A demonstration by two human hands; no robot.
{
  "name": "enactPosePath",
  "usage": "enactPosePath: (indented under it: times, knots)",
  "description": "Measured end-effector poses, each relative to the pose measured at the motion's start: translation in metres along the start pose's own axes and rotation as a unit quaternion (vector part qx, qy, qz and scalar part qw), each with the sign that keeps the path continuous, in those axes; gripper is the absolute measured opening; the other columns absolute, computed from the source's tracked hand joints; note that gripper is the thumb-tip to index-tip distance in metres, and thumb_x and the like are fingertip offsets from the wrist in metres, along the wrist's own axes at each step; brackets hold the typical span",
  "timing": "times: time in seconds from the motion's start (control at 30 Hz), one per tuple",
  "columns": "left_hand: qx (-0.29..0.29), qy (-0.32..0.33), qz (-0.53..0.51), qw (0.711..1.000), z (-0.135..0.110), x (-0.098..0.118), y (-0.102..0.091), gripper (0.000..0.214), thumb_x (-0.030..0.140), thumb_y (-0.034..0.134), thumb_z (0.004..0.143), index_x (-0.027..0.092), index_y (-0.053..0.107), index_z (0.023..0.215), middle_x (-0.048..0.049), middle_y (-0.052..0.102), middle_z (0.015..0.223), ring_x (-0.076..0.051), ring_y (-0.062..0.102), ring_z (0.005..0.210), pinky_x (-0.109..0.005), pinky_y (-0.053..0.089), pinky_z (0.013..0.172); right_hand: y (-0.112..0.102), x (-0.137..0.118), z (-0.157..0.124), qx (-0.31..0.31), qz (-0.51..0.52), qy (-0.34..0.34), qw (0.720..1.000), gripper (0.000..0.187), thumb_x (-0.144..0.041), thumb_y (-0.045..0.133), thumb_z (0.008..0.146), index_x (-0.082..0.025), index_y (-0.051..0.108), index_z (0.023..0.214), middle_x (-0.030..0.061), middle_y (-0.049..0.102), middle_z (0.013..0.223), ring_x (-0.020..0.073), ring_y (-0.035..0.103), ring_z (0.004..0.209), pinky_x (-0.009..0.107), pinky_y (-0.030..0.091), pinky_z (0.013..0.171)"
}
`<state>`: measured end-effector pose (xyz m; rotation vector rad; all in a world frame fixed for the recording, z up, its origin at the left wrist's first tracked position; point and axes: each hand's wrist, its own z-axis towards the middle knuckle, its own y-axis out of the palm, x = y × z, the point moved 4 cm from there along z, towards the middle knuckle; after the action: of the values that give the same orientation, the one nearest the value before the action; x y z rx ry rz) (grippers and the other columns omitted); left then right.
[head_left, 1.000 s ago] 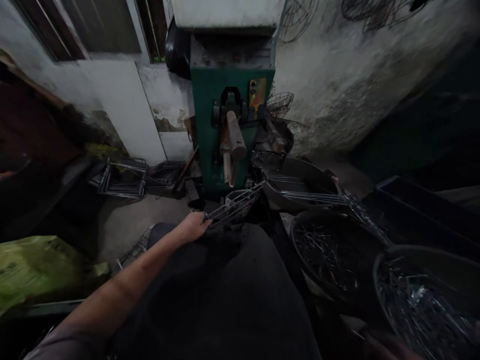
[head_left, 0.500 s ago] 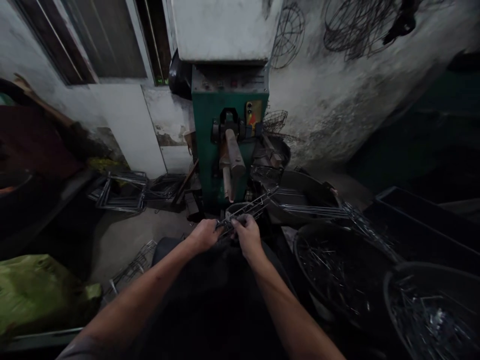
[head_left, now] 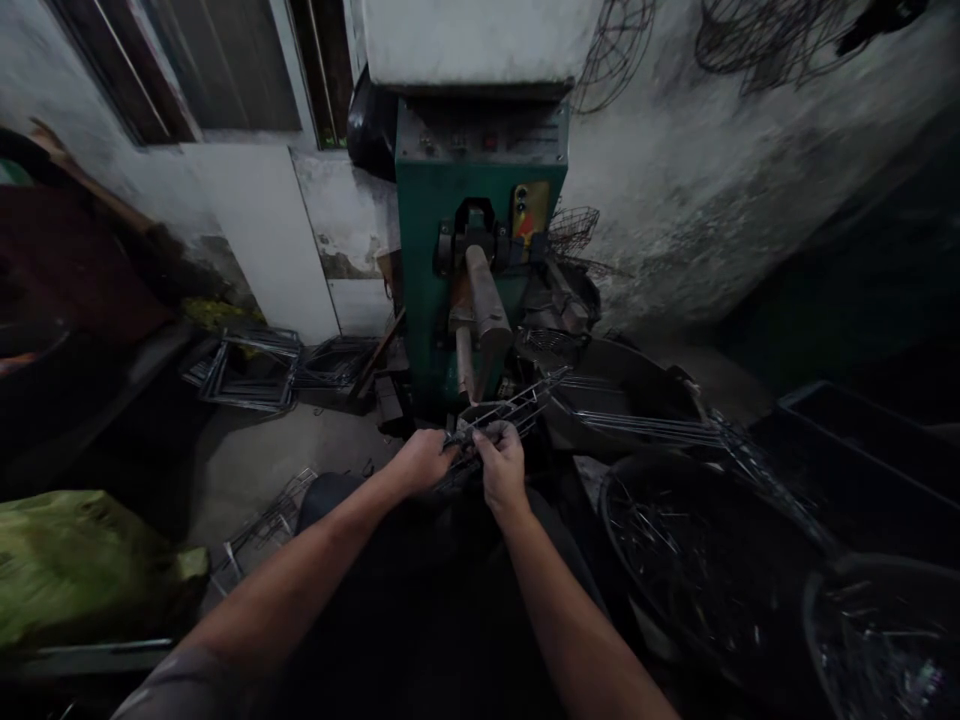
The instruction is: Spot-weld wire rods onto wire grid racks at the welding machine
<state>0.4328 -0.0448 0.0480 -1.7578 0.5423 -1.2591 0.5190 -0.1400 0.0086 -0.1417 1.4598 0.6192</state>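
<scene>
Both hands are closed on one workpiece. The left hand [head_left: 422, 462] grips the near end of a long wire rack [head_left: 504, 414], fingers curled around its frame; the right hand [head_left: 501, 462] pinches the same end from the other side, thumb and forefinger narrow on the wires. The rack sits over the person's lap and slants up and away to the right, its far end just below the horn-shaped metal arm [head_left: 484, 305] of the green machine [head_left: 480, 250].

Change noted: a second ago only the left hand held the rack and the right was out of view; half a second ago the right hand had joined. Since then both hands have drawn slightly closer together at the rack's end, and the rack has tilted little. Judgement: the grip has gone from a one-handed carry to a two-handed hold, which suggests fine positioning or adjustment of the wires at that end rather than transport.

Surroundings: a dark round tub [head_left: 697, 560] of loose wire pieces lies to the right, near the person's right knee, with a second tub [head_left: 885, 640] at the lower right corner of the view. A basin [head_left: 622, 385] holding straight rods stands behind, touching the machine's base area. Flat wire frames [head_left: 247, 360] rest on the floor by the wall at left; a green sack [head_left: 75, 560] lies at far left
</scene>
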Motion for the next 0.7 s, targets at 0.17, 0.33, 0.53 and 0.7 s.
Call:
enactPosePath:
  times: [0.17, 0.33, 0.53, 0.7]
  knots:
    - [0.008, 0.004, -0.010, 1.000, 0.011, -0.005, 0.004, 0.028, 0.029, 0.046, 0.088, 0.012, 0.066, 0.081, -0.0099, 0.068, 0.078, -0.019, 0.061, 0.074, -0.026, 0.040, 0.064, -0.001, 0.004, 0.009, 0.009, -0.015, -0.011, 1.000, 0.025, -0.035, 0.062, 0.065, -0.022, 0.041, 0.073, -0.0049, 0.044, 0.066, 0.0118, 0.044, 0.061, 0.025, 0.041, 0.059]
    - [0.018, 0.010, -0.024, 0.999, 0.021, -0.009, 0.007, 0.028, 0.029, 0.046, 0.089, 0.011, 0.067, 0.084, -0.0117, 0.069, 0.083, -0.020, 0.063, 0.078, -0.026, 0.041, 0.068, 0.000, 0.009, 0.019, 0.007, -0.002, -0.021, 1.000, 0.024, -0.033, 0.061, 0.065, -0.022, 0.042, 0.074, -0.0055, 0.042, 0.066, 0.0115, 0.042, 0.061, 0.025, 0.041, 0.059]
    - [0.036, 0.006, -0.029, 0.999, 0.027, -0.013, 0.006, 0.027, 0.029, 0.046, 0.088, 0.011, 0.067, 0.088, -0.0129, 0.069, 0.086, -0.020, 0.063, 0.081, -0.027, 0.043, 0.071, 0.003, 0.011, 0.028, -0.002, -0.004, -0.032, 0.999, 0.023, -0.032, 0.061, 0.067, -0.022, 0.042, 0.076, -0.0053, 0.044, 0.067, 0.0120, 0.044, 0.061, 0.025, 0.041, 0.060]
    - [0.042, -0.005, -0.020, 0.999, 0.030, -0.013, 0.005, 0.028, 0.029, 0.047, 0.088, 0.009, 0.066, 0.084, -0.0145, 0.068, 0.083, -0.021, 0.063, 0.078, -0.027, 0.042, 0.067, 0.003, 0.015, 0.033, 0.003, 0.000, -0.035, 0.999, 0.022, -0.030, 0.061, 0.067, -0.022, 0.041, 0.074, -0.0060, 0.042, 0.066, 0.0114, 0.043, 0.060, 0.025, 0.040, 0.059]
